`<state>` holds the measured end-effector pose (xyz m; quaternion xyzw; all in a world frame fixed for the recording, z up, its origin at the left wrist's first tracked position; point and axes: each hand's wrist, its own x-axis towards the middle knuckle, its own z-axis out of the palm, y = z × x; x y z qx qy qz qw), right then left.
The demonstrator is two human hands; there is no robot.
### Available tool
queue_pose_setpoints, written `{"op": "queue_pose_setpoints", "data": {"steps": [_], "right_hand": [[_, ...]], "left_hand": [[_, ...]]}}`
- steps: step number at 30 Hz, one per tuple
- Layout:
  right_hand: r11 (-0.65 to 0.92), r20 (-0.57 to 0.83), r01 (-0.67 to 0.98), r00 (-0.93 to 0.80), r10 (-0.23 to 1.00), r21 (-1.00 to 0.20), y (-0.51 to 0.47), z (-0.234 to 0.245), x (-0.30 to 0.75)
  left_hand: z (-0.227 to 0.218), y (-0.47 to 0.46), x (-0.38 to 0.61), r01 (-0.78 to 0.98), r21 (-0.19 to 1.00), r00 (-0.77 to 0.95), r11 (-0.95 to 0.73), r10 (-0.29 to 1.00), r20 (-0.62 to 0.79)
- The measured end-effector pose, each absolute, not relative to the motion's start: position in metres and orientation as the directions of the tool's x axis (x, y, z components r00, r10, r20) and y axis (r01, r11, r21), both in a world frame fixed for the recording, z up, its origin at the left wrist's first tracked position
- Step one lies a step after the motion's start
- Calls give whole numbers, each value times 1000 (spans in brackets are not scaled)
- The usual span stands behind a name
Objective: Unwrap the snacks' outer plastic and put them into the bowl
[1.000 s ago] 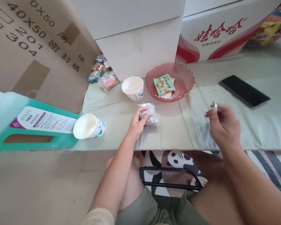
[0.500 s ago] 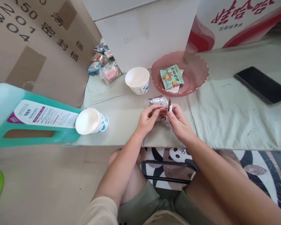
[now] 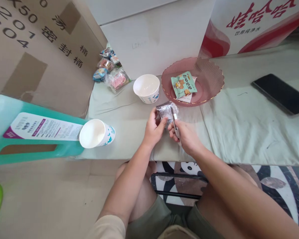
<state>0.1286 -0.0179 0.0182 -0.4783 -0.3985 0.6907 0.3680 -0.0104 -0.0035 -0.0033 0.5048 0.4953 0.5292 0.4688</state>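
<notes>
My left hand [image 3: 154, 130] grips a small dark package in clear plastic wrap [image 3: 164, 111] by its left side, thumb on top. What is inside the wrap I cannot make out. In my right hand [image 3: 186, 133] is a slim utility knife [image 3: 175, 123] with a white part on its handle and a dark blade that points away from me. The blade lies over the right part of the package; whether it cuts into the plastic I cannot tell. Just beyond the hands are a white paper bowl [image 3: 146, 89] and a pink ribbed dish [image 3: 211, 81] with a green snack packet [image 3: 183, 84] in it.
On the left stand a paper cup [image 3: 93, 133], tilted, and a large teal jug [image 3: 69, 146]. Wrapped snacks [image 3: 117, 79] lie by a cardboard box [image 3: 52, 83]. White boxes [image 3: 161, 46] line the back. A black phone [image 3: 281, 93] rests on the cloth-covered table [image 3: 239, 132] at right.
My left hand has taken hold of the wrapped package, which lay beyond the hands before. My right hand has turned the knife, its blade now over the package.
</notes>
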Motion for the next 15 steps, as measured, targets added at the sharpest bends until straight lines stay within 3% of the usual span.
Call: {"op": "queue_pose_setpoints", "data": {"steps": [7,10,13,15], "right_hand": [[-487,-466,20,-324,823,-873,-25,26,131],[-490,-501,123,-342,795,-863,-36,28,141],[-492,-558,264,-374,740,-830,-48,27,160],[-434,-538,335,-351,767,-836,-52,25,179]], "left_hand": [[4,-13,-10,-36,997,-119,-75,990,70],[8,-13,-11,-171,982,-218,-86,975,48],[12,-11,-14,-336,941,-288,-34,955,-68],[13,-11,-13,-404,915,-294,-2,947,-128]]}}
